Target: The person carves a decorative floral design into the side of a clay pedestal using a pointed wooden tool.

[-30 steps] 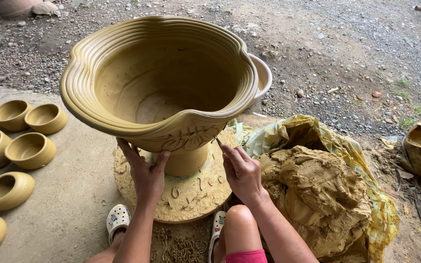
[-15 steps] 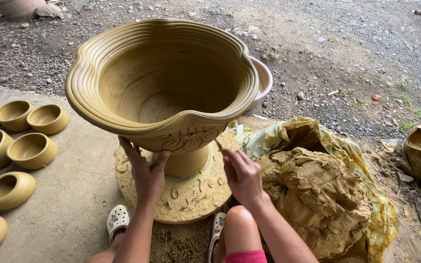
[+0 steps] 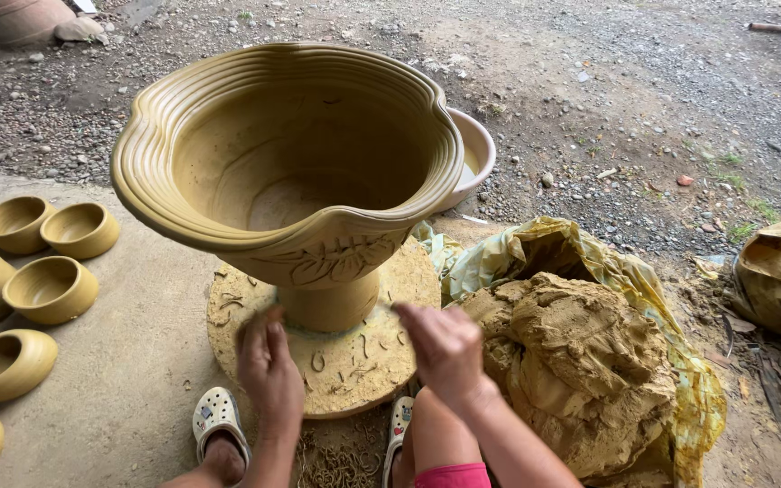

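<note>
A large unfired clay pot (image 3: pixel 291 172) with a wavy ribbed rim and a carved leaf pattern stands on a narrow foot on a round turntable disc (image 3: pixel 354 361) strewn with clay shavings. My left hand (image 3: pixel 268 370) hovers low over the front left of the disc, fingers loosely together, holding nothing I can see. My right hand (image 3: pixel 445 348) is blurred just right of the pot's foot, fingers curled; whether it grips a thin tool is unclear. Both hands are below the bowl and apart from it.
Several small clay bowls (image 3: pixel 47 289) sit on the concrete at the left. A big lump of raw clay (image 3: pixel 580 361) on yellow plastic sheet lies right of the disc. A pink basin (image 3: pixel 472 154) stands behind the pot. Gravel ground lies beyond. My sandalled feet (image 3: pixel 214 416) are near the disc.
Both hands have dropped away from the underside of the bowl toward the disc and me. The pot looks turned slightly on the disc.
</note>
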